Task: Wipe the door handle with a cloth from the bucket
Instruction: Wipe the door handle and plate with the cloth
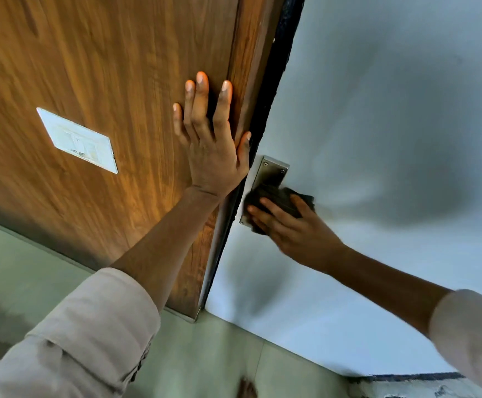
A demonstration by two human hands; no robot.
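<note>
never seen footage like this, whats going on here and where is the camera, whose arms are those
There is no machine here. One wide-angle camera sits on a person's head, looking forward and down, so the two arms reaching in from the bottom are the wearer's own.

The left hand lies flat and open against the brown wooden panel, next to the door's dark edge. A white switch plate is set into that wood.

The right hand presses a dark cloth against the metal handle plate on the pale grey door. The cloth hides the handle itself, so its shape cannot be seen.

Below is a greenish floor. The wide lens bends and tilts everything.
</note>
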